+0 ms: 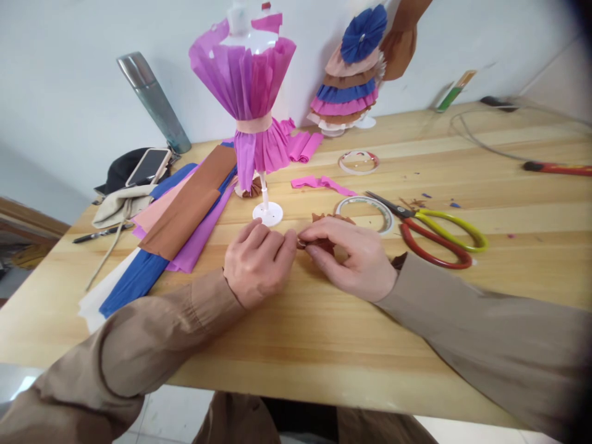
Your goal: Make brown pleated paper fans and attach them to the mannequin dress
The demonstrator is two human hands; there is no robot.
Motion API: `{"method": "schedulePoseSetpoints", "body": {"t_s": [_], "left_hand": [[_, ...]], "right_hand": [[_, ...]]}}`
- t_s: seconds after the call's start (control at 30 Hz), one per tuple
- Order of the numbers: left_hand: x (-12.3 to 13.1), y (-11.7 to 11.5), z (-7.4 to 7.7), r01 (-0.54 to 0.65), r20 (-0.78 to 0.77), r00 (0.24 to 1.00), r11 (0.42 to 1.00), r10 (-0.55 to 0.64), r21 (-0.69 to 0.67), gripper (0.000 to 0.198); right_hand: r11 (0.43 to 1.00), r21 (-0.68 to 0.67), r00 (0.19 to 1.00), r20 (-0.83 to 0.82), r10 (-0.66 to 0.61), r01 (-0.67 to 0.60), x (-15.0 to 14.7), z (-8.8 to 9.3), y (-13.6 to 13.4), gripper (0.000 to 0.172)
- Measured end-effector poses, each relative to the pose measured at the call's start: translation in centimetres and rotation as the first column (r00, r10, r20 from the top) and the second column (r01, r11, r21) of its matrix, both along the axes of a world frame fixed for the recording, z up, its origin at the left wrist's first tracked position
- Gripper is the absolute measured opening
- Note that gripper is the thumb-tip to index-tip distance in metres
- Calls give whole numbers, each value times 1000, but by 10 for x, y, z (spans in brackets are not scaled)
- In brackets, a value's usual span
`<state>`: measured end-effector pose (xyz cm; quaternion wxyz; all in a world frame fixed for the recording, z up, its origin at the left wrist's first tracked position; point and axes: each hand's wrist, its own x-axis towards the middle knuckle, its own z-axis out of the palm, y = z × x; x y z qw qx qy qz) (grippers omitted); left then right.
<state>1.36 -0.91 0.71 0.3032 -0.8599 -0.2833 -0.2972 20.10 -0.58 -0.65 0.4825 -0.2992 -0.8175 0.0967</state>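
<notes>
My right hand [356, 256] pinches a small gathered piece of brown crepe paper [326, 243] between thumb and fingers, low over the table. Close beside it, my left hand [261, 262] is closed, its fingertips meeting the near end of the same paper; part of that grip is hidden by the fingers. Just behind my left hand is the round white base of a small dress form [267, 213], which wears a pink and purple pleated paper dress [252, 80] with a pale waistband. A tape roll [388, 216] lies behind my right hand.
Scissors [411, 219] with red and yellow handles lie at the right. Folded crepe paper strips [185, 209] cover the left, beside a phone [148, 166] and a bottle [155, 102]. A second form with a layered dress [346, 92] stands at the wall. A pink scrap [319, 182] lies mid-table.
</notes>
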Motion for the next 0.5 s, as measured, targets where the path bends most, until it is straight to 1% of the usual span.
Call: {"method": "schedulePoseSetpoints", "body": {"t_s": [0.1,0.17,0.23,0.33,0.4,0.43,0.5], "left_hand": [[0,1,0,-29,-32,999,999,30,22,15],[0,3,0,-49,-42,998,999,50,24,14],[-1,4,-1,-60,-43,997,998,60,11,14],[-1,5,-2,-68,-44,997,997,67,-34,16],[-1,5,-2,-75,-42,996,994,72,-75,21],[-1,5,-3,-81,-36,996,992,78,-95,23],[0,4,-4,-99,-26,995,986,97,-132,22]], "right_hand": [[1000,-9,998,-56,0,0,1,-1,-2,16],[1000,-27,995,-104,-2,-1,2,-1,-6,23],[1000,-6,993,-116,29,-29,4,0,-10,31],[987,118,993,-29,116,-112,4,1,-14,35],[968,209,990,42,135,-141,3,1,-13,37],[962,241,991,68,118,-131,3,1,-11,39],[964,260,992,119,30,-60,2,0,-7,44]]}}
